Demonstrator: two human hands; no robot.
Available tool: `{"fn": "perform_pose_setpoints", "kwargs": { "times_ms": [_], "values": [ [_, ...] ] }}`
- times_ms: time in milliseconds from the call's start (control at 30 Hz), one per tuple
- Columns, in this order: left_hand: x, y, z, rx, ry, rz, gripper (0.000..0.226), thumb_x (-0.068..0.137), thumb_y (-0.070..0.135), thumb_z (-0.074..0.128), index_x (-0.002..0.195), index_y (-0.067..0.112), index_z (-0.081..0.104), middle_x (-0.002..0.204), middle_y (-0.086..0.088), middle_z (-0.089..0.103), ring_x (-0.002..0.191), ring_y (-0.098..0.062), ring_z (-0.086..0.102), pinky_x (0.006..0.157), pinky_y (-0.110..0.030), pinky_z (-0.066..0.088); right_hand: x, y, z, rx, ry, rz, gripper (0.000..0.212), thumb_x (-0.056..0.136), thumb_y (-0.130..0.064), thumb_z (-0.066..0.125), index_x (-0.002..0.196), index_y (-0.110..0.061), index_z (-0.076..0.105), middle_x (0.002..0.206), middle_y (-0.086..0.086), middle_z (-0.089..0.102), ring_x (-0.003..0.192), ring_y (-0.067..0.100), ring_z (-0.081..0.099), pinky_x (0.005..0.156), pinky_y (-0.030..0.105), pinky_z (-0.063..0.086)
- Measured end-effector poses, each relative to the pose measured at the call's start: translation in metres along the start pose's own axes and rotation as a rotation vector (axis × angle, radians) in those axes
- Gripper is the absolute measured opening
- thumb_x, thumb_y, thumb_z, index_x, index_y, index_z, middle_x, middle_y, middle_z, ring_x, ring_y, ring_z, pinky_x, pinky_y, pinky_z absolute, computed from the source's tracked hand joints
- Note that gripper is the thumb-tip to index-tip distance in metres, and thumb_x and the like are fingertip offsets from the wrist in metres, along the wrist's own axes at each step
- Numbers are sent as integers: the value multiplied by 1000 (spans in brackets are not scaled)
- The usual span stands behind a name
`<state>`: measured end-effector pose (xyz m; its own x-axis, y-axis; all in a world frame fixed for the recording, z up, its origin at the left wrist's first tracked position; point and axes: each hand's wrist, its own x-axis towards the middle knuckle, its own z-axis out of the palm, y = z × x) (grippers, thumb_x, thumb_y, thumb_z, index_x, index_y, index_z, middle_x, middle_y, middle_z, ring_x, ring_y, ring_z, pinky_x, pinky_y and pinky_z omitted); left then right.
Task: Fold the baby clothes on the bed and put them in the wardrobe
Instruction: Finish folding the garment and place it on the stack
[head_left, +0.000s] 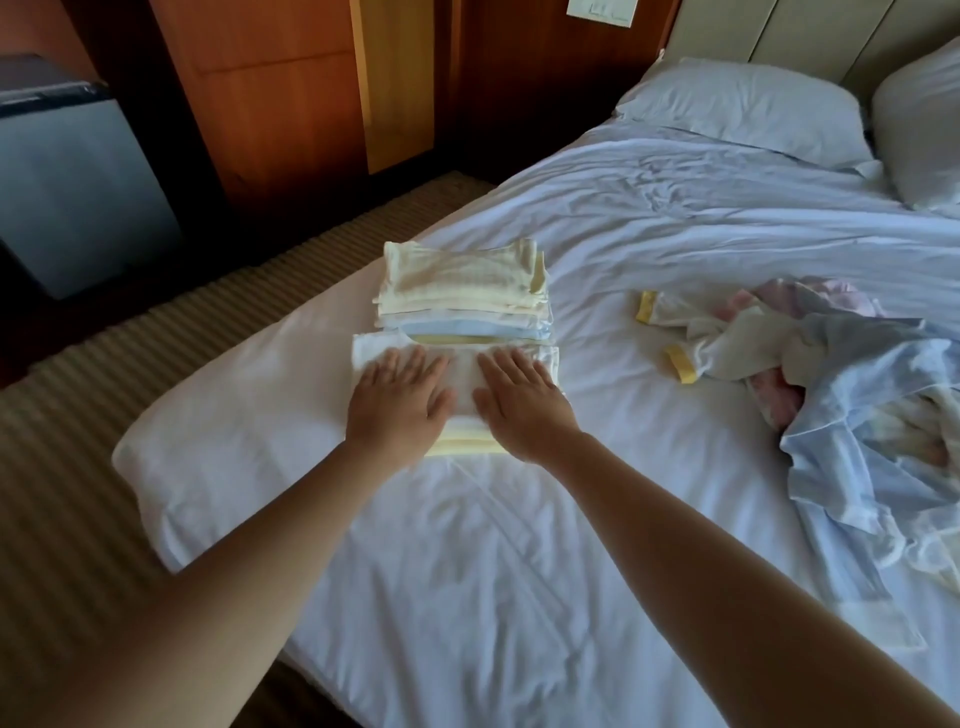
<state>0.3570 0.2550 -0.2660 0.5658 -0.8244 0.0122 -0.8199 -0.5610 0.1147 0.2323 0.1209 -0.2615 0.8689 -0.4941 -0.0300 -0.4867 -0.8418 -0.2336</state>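
Left hand (397, 397) and right hand (522, 402) lie flat side by side, fingers (410, 366) straight, pressing a folded white garment (464, 387) onto the bed (519, 545); nothing is gripped. Stack of folded clothes (462, 291) sits just beyond the fingertips. Unfolded pile (841, 374) lies well right of the right fingers.

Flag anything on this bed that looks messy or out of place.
Only the rumpled heap of blue, pink and yellow-trimmed baby clothes on the right lies tangled and unfolded. The stack of folded pale yellow and blue garments sits square; the left hand and right hand press a folded white garment flat.
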Motion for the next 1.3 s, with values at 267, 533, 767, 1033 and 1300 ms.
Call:
{"fn": "perform_pose_setpoints", "kwargs": {
  "times_ms": [267,533,767,1033,1300],
  "values": [
    [-26,41,-41,-105,97,14,39,96,34,44,130,17,54,135,-2,57,122,-25,52,98,-36,40,-74,1,-43,31,-77,-24,54,101,-36,39,152,-28,24,159,-10,24,145,13,23,110,37,32],
    [-72,151,-59,-429,110,149,45,95,28,53,139,21,50,142,4,50,128,-18,48,100,-30,39,-192,92,-87,27,235,141,40,90,-18,52,130,-25,59,133,-8,58,125,15,49,98,28,38],
    [-69,258,-59,-481,-24,329,46,96,30,50,142,25,47,146,6,46,128,-15,49,101,-32,42,-243,180,-112,-3,152,390,41,86,-22,56,127,-27,58,136,-6,52,129,19,44,94,33,45],
    [-52,324,-19,-466,-211,420,52,98,23,49,148,30,36,148,5,45,127,-18,50,95,-27,42,-243,244,-86,29,74,492,57,89,-32,60,142,-31,39,147,-7,43,121,20,55,85,34,51],
    [-44,346,9,-455,-161,509,69,95,24,56,153,36,20,163,7,10,142,-17,32,100,-32,43,-239,260,-79,71,103,463,23,97,-31,46,107,-24,66,98,0,69,93,22,64,72,32,48]
  ]
}}
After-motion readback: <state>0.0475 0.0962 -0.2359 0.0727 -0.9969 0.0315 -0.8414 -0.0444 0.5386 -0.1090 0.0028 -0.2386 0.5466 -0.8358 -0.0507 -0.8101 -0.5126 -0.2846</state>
